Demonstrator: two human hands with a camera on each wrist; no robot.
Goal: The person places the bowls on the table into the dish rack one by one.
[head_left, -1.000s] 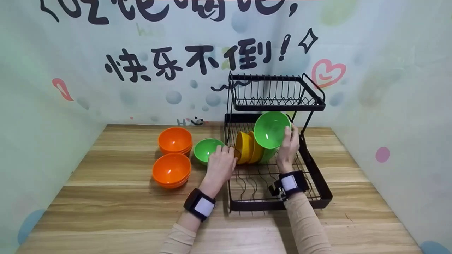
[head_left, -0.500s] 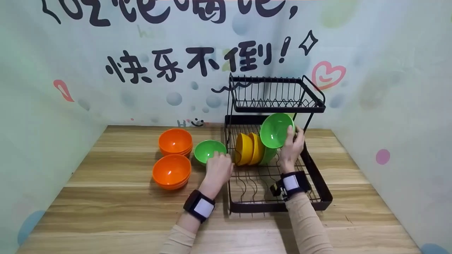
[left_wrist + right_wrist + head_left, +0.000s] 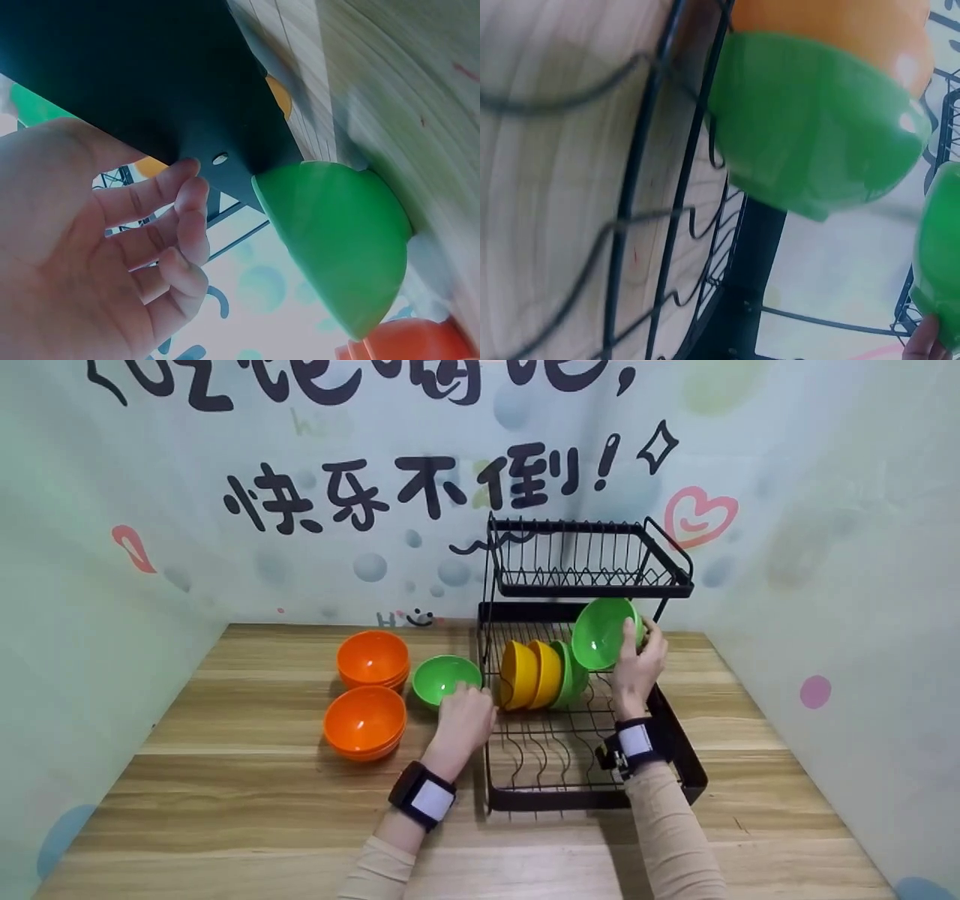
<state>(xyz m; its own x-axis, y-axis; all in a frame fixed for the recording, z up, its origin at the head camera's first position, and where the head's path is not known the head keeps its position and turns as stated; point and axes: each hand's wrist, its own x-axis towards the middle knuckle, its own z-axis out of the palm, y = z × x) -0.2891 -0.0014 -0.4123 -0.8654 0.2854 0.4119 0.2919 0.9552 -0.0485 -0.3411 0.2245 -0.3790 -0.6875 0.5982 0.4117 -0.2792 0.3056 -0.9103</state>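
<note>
My right hand (image 3: 639,671) grips a green bowl (image 3: 600,631) by its right side, thumb at the rim, above the lower tier of a black two-tier dish rack (image 3: 592,799). The bowl tilts with its inside showing. My left hand (image 3: 466,724) holds the rack's left side wall (image 3: 150,82); its curled fingers touch the outer face and the thumb is hidden behind the wall. Two yellow bowls (image 3: 519,675) and a green bowl (image 3: 570,675) stand on edge in the lower tier. Left of the rack, another green bowl (image 3: 439,675) sits upright near my left fingers.
Two stacks of orange bowls, a back stack (image 3: 373,656) and a front stack (image 3: 364,720), sit on the wooden table (image 3: 247,810) at left. The rack's upper tier (image 3: 592,589) overhangs the back of the lower tier. A printed cloth (image 3: 337,562) closes off the back.
My right hand has carried its green bowl to the right, so the green bowl standing in the rack now shows more. The left hand has shifted slightly left and down at the rack's side.
</note>
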